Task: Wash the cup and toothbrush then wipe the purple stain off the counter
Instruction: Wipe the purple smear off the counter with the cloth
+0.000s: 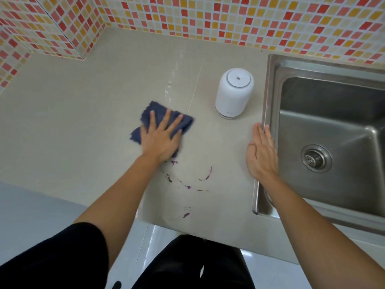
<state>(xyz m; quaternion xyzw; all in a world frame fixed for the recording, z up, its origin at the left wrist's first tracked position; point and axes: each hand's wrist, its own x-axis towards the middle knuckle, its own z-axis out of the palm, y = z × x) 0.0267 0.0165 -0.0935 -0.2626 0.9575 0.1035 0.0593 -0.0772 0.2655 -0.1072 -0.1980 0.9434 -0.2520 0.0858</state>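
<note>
Left hand flat, fingers spread, pressing crumpled dark blue cloth on beige stone table, grip not clenched, for wide wiping. Purple stain streaks just behind cloth, near front edge. Right hand released, palm bracing at steel sink rim.

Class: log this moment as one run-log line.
left hand: flat on blue cloth | right hand: by sink | purple stain: remains
</note>
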